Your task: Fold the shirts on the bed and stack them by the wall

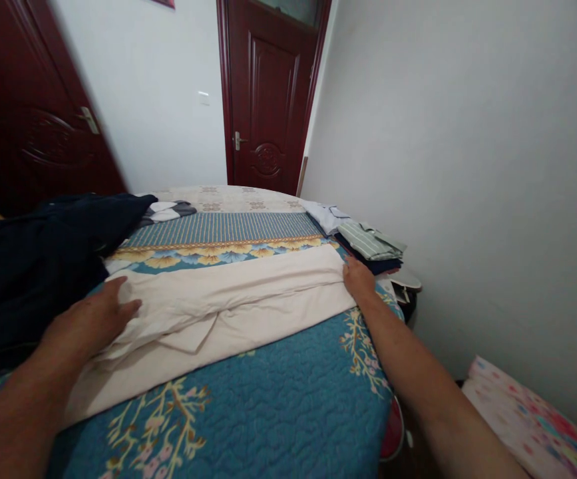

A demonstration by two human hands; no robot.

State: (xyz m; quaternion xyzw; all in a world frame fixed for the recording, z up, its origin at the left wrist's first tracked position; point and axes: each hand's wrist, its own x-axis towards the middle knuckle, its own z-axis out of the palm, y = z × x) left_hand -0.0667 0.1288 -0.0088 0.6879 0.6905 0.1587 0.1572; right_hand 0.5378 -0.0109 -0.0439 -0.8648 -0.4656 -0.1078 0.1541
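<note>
A long cream-coloured garment (268, 313) lies folded lengthwise across a blue quilted bedspread (278, 392), with creases and a loose flap near its middle. At the garment's left end is my left hand (98, 313), thumb and fingers apart, touching the cloth. My right hand (358, 276) is at the far right end, fingers closed on the garment's edge.
Dark clothing (33, 259) is heaped at the left, beside a grey and white item (168, 211). Folded clothes (371, 241) are stacked at the bed's right edge by the wall. A floral pink item (532, 419) is at the lower right.
</note>
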